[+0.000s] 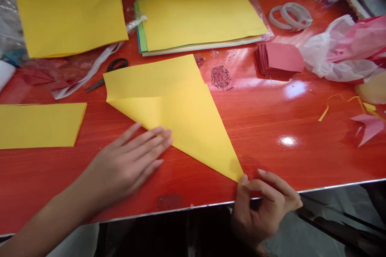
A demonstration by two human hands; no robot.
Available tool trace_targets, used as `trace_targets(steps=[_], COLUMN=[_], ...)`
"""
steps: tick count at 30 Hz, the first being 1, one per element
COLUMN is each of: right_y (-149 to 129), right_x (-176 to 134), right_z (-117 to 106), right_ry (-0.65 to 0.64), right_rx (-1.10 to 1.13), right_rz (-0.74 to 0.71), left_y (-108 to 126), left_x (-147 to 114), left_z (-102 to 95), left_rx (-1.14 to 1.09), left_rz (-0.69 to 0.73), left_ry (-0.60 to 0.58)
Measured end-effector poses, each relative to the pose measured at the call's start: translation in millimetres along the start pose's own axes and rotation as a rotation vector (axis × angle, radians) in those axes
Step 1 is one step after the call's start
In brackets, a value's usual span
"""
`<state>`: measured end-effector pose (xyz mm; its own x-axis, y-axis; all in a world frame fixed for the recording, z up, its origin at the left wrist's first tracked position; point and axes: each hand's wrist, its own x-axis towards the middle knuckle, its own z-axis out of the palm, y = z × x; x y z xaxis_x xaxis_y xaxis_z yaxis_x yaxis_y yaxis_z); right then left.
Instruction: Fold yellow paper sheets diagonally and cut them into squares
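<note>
A sheet of yellow paper [187, 108], folded over diagonally, lies on the red table in front of me. My left hand [129, 160] rests along the slanting fold with its fingers stretched out and flat, the fingertips on the paper. At the near right tip of the folded sheet, my right hand [262, 204] pinches the corner between thumb and forefinger, over the table edge. Behind the sheet's left corner lies a pair of scissors [117, 64] with black handles, partly covered by the paper.
A stack of coloured paper [205, 16] with yellow on top lies behind. More yellow paper [72, 16] and a folded yellow piece [39, 126] are at left. On the right are tape rolls [297, 14], red paper pieces [285, 58], crumpled plastic [331, 48] and paper scraps [368, 126].
</note>
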<state>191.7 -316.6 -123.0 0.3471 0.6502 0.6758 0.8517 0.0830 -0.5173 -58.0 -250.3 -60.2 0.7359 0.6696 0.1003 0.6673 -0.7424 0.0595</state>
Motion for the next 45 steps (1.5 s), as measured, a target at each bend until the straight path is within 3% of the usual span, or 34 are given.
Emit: trace_targets(steps=[5, 10, 14, 21, 24, 28, 30, 32, 35, 37, 39, 42, 45], right_y=[-1.2, -2.2, -1.5, 2.4, 3.7, 0.6, -1.2, -1.8, -1.0, 0.2, 1.9, 3.0, -2.5], right_x=[3.7, 2.7, 0.5, -4.4, -4.5, 18.1, 41.6, 68.8, 105.8, 124.3, 138.5, 155.2, 169.2], right_z=[-1.2, -2.7, -2.4, -1.9, -10.7, -29.9, -33.7, -29.5, -11.3, 3.0, 15.5, 29.3, 39.4], right_ry=[-0.033, -0.061, -0.083, -0.102, -0.152, -0.249, -0.374, -0.626, -1.054, -1.189, -1.216, -1.117, -1.212], right_rx=[-0.018, -0.038, -0.042, -0.063, -0.004, 0.205, 0.281, 0.496, 0.867, 1.019, 1.047, 1.044, 1.113], right_rz=[-0.045, -0.02, 0.005, 0.016, 0.044, 0.287, 0.409, 0.479, 0.707, 0.85, 0.912, 0.908, 0.962], left_y=[-27.1, -36.0, -39.7, -15.6, -9.5, -12.9, -17.8, -24.9, -41.3, -55.4, -68.8, -80.9, -81.1], left_x=[-30.7, -38.3, -39.9, -18.7, -4.0, 16.2, 25.0, 30.5, 30.1, 25.4, 20.0, 15.8, 16.7], left_z=[-0.9, 2.4, 4.6, 6.1, 0.2, -12.7, -16.7, -16.2, -7.4, 0.5, 6.9, 10.2, 6.7], left_rx=[0.095, 0.177, 0.194, 0.306, 0.314, 0.246, 0.219, 0.212, 0.186, 0.092, -0.035, -0.175, -0.273], left_rz=[-0.183, -0.299, -0.458, -0.652, -0.807, -0.953, -0.949, -0.918, -0.848, -0.825, -0.831, -0.871, -0.931], left_ry=[0.04, 0.107, 0.068, 0.077, 0.09, 0.037, -0.004, -0.025, -0.001, 0.046, 0.089, 0.106, 0.106])
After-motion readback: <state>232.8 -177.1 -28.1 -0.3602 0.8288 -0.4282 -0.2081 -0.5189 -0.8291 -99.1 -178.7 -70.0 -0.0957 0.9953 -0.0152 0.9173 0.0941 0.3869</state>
